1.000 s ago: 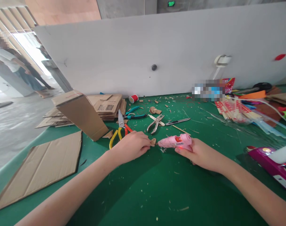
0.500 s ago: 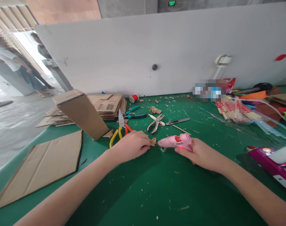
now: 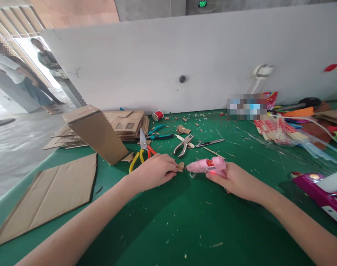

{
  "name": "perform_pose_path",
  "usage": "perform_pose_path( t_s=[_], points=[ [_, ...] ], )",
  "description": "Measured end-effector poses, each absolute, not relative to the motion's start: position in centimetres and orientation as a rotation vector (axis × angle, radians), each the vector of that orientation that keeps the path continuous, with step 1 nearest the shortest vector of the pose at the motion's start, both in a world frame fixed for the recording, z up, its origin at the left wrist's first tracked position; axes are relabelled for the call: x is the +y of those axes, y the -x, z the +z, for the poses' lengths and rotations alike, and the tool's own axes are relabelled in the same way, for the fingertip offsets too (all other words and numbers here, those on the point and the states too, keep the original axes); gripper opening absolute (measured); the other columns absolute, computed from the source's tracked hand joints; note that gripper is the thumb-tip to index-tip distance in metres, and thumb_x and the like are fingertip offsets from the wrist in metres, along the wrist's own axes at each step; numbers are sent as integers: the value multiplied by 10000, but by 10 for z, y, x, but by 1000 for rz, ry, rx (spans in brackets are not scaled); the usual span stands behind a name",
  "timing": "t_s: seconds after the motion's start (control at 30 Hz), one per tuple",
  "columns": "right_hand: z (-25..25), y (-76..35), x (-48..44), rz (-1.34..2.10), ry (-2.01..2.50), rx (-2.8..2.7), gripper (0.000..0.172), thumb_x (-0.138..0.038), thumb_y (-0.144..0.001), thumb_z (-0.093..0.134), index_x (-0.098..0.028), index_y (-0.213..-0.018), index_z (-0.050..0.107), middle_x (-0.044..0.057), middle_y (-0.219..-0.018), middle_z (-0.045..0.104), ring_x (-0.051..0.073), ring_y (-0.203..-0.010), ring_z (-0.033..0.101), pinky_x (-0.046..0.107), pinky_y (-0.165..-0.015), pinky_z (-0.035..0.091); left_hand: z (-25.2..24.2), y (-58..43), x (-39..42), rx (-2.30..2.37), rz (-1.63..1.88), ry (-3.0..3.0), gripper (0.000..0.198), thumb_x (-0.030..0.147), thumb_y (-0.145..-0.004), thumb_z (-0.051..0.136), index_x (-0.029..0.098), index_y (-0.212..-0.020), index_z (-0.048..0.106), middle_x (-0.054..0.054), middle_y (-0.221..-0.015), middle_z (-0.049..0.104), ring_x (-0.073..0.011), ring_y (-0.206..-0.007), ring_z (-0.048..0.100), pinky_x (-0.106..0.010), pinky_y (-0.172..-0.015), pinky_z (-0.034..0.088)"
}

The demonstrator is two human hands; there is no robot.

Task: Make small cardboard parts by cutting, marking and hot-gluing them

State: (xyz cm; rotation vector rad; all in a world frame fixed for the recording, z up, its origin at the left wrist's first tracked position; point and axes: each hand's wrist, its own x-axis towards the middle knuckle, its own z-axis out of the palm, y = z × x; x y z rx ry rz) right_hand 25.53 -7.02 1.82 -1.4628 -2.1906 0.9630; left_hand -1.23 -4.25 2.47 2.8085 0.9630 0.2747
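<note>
- Pinching a small cardboard piece (image 3: 181,167) at its fingertips, your left hand (image 3: 155,171) rests on the green desk (image 3: 185,221), about midway between the left and right edges. Its fingers are curled close, pressing the piece against the surface.
- Your right hand (image 3: 236,180) is wrapped around the grip of a pink glue gun (image 3: 206,166), fingers closed on it. A red light glows on the gun's side.
- The gun's long axis runs across the desk, roughly parallel to the far edge, with the nozzle pointing left at the piece.
- The nozzle tip sits just beside the right side of the piece, touching or nearly so; this view does not show which.
- The piece lies between your two hands, at the left fingertips and straight off the nozzle, so your left hand is the nearer one.
- Yellow-handled snips (image 3: 141,149) lie just behind your left hand, toward the far edge. A silver punch (image 3: 183,145) lies behind the piece.
</note>
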Motion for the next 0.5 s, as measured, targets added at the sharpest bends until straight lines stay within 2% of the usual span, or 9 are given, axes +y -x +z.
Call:
perform_pose_path(
  t_s=[0.27, 0.5],
  points=[
    [20, -254, -71, 967, 1496, -2187, 319, -469, -867, 483, -193, -754, 598, -35, -529, 464, 97, -443, 411, 243, -441, 308, 27, 13, -44, 975, 273, -2793, 251, 223, -892, 493, 230, -1049, 689, -40, -1066, 674, -188, -984, 594, -339, -892, 461],
    [19, -254, -72, 970, 1455, -2173, 301, -461, -865, 489, -196, -785, 606, -38, -523, 459, 96, -441, 400, 241, -432, 296, 25, 13, -42, 991, 279, -2806, 240, 210, -894, 487, 229, -1020, 691, -41, -1001, 674, -187, -944, 595, -322, -851, 460]
  ],
)
